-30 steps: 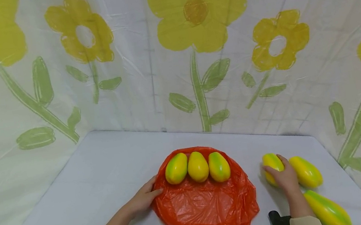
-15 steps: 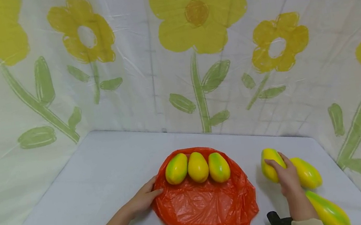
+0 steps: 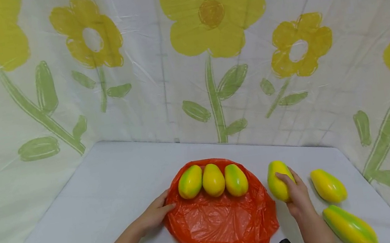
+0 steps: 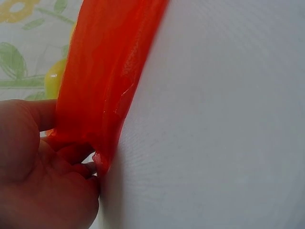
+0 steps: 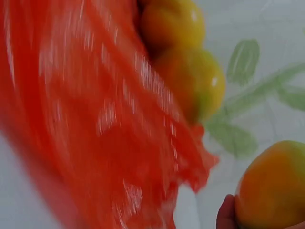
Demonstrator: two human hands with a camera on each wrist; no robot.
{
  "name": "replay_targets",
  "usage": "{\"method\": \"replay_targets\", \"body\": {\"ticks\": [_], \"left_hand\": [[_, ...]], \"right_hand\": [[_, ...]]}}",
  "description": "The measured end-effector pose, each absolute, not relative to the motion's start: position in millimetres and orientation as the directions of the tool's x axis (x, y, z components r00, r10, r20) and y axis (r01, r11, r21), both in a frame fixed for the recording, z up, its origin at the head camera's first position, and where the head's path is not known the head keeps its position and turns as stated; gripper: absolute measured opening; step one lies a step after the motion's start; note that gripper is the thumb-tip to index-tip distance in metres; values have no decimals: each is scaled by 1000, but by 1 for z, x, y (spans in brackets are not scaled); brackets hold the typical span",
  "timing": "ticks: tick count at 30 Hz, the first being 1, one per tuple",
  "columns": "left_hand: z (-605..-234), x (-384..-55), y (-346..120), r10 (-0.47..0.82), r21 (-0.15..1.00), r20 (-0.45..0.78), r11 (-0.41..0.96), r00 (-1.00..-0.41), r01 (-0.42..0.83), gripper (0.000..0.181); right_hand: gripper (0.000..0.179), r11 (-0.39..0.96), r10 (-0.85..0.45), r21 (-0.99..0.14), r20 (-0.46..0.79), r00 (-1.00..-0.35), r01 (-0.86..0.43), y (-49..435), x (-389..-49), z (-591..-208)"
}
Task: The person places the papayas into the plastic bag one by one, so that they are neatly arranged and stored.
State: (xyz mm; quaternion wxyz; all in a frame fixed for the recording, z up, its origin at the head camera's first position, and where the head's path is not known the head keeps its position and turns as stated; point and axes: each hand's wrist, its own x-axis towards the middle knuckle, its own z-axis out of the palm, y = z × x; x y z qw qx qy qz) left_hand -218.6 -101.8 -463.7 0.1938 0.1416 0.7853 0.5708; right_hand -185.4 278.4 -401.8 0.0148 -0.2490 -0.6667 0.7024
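Note:
A red plastic bag (image 3: pixel 222 224) lies spread on the table with its mouth open upward. Three yellow-green papayas (image 3: pixel 213 180) sit in a row along its far side. My left hand (image 3: pixel 155 214) grips the bag's left rim; in the left wrist view the thumb (image 4: pixel 46 114) is at the rim and the other fingers are beneath the plastic. To the right of the bag, my right hand (image 3: pixel 298 196) holds another papaya (image 3: pixel 278 180) above the table, thumb on its near side. That papaya (image 5: pixel 276 188) also shows at the lower right of the right wrist view.
Two more papayas lie on the right of the white table (image 3: pixel 113 180), one farther back (image 3: pixel 328 185) and one nearer (image 3: pixel 350 225), close to my right forearm. A white curtain (image 3: pixel 146 74) with yellow flowers hangs behind the table.
My right hand has lifted the papaya off the table and carried it left toward the bag, away from the two papayas at right. My left hand has stayed on the rim.

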Motion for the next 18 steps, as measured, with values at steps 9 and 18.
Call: {"method": "replay_targets", "body": {"ticks": [9,18], "left_hand": [[-464,-218,-99,418,946,-156,323,-895,-14,58],[-465,-218,-100,431,948,-151,319,-890,-6,58]], "right_hand": [[76,-140,305,-949,-314,-899,284,245,-176,-395],[74,-86,226,-954,-298,-927,286,196,-164,-396]]}}
